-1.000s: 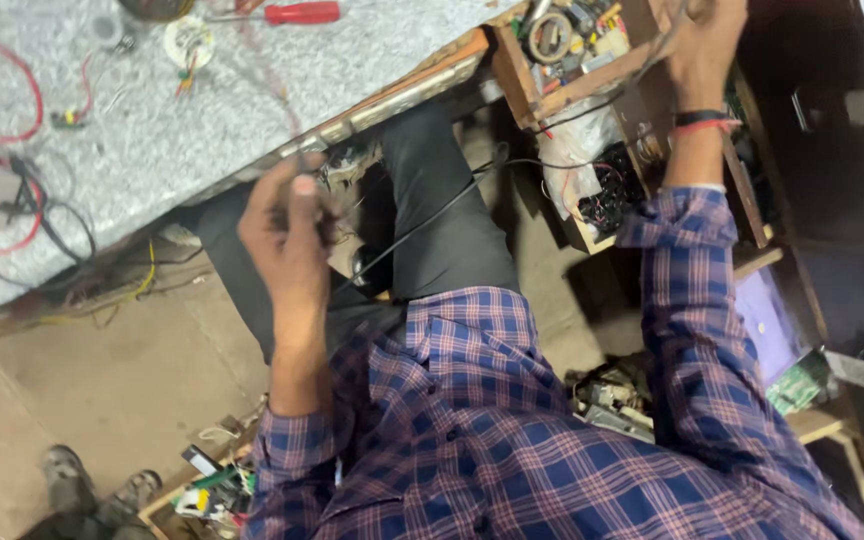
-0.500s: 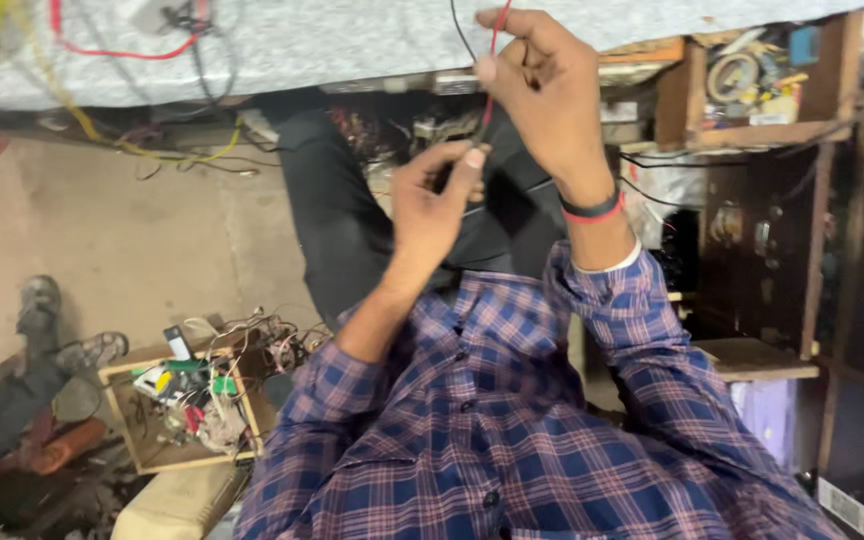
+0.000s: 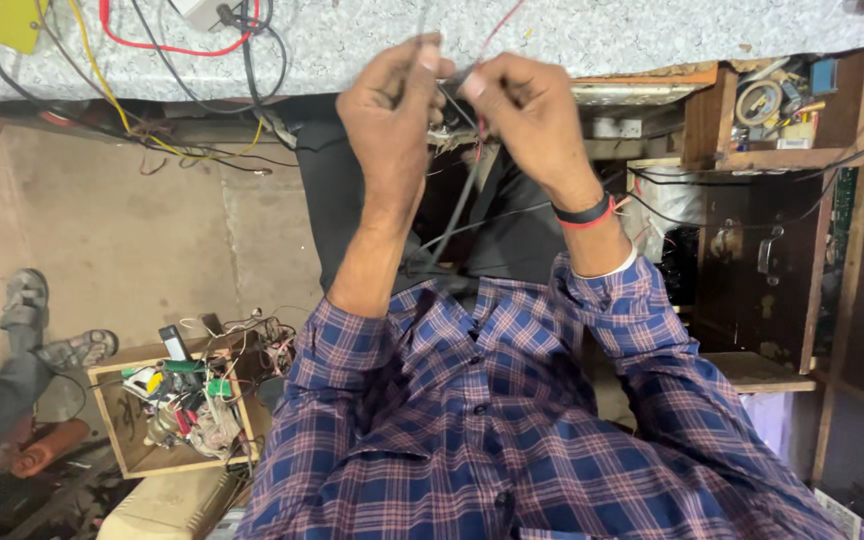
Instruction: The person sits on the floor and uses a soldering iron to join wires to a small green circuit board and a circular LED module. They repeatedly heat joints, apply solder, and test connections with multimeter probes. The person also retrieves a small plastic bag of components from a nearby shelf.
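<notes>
Speckled grey workbench (image 3: 652, 30) at twelve o'clock, left hand (image 3: 392, 110) and right hand (image 3: 527, 115) together beneath it, fingers pinching thin red and black wires (image 3: 472, 165), wooden parts box (image 3: 167, 415) at eight o'clock.

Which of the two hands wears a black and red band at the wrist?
The right hand: its wristband sits above the plaid cuff. The left hand has a bare wrist.
</notes>
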The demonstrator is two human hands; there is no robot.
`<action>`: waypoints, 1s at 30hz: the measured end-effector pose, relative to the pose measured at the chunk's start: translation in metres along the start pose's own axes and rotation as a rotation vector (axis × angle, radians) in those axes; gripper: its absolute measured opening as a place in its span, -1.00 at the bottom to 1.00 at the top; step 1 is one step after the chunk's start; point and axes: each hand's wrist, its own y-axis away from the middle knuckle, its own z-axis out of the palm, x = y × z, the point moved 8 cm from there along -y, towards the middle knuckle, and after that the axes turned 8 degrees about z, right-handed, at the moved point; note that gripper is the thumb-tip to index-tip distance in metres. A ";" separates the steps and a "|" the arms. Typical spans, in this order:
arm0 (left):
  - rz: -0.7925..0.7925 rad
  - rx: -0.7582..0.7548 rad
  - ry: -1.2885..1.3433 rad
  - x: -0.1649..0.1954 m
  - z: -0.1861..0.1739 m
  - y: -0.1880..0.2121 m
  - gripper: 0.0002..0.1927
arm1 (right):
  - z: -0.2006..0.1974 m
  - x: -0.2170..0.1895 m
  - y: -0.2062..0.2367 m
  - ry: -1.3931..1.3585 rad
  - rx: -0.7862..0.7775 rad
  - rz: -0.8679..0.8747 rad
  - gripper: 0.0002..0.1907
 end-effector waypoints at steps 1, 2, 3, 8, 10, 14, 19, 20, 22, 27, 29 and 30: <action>0.017 0.037 0.015 0.000 -0.006 -0.004 -0.75 | -0.009 -0.003 -0.003 -0.046 0.086 -0.013 -0.81; 0.033 0.074 0.028 0.001 -0.013 -0.007 -0.76 | -0.018 -0.004 -0.005 -0.095 0.172 -0.025 -0.81; 0.045 0.110 0.041 0.000 -0.019 -0.009 -0.76 | -0.025 -0.008 -0.007 -0.120 0.218 -0.071 -0.81; 0.132 0.147 -0.049 -0.003 -0.026 -0.010 -0.77 | -0.041 -0.016 -0.015 0.047 0.285 -0.309 -0.65; 0.204 0.140 -0.154 0.002 -0.027 -0.010 -0.77 | -0.042 -0.004 -0.017 -0.001 0.228 -0.236 -0.66; 0.395 0.151 -0.470 0.022 -0.029 -0.006 -0.75 | -0.046 0.003 -0.021 0.011 0.224 -0.231 -0.81; 0.441 0.169 -0.502 0.023 -0.030 -0.003 -0.84 | -0.047 0.006 -0.017 0.010 0.299 -0.217 -0.88; 0.439 0.169 -0.510 0.022 -0.030 -0.004 -0.86 | -0.048 0.005 -0.015 0.006 0.323 -0.227 -0.88; 0.432 0.170 -0.558 0.020 -0.030 -0.005 -0.89 | -0.044 -0.007 -0.011 0.100 0.256 -0.328 -0.87; 0.489 0.121 -0.646 0.026 -0.026 -0.006 -0.88 | -0.042 -0.013 -0.007 0.240 0.204 -0.274 -0.85; 0.491 0.103 -0.650 0.027 -0.026 -0.007 -0.88 | -0.038 -0.016 -0.006 0.325 0.216 -0.309 -0.85; 0.494 0.093 -0.652 0.028 -0.025 -0.008 -0.88 | -0.039 -0.017 -0.007 0.331 0.231 -0.306 -0.85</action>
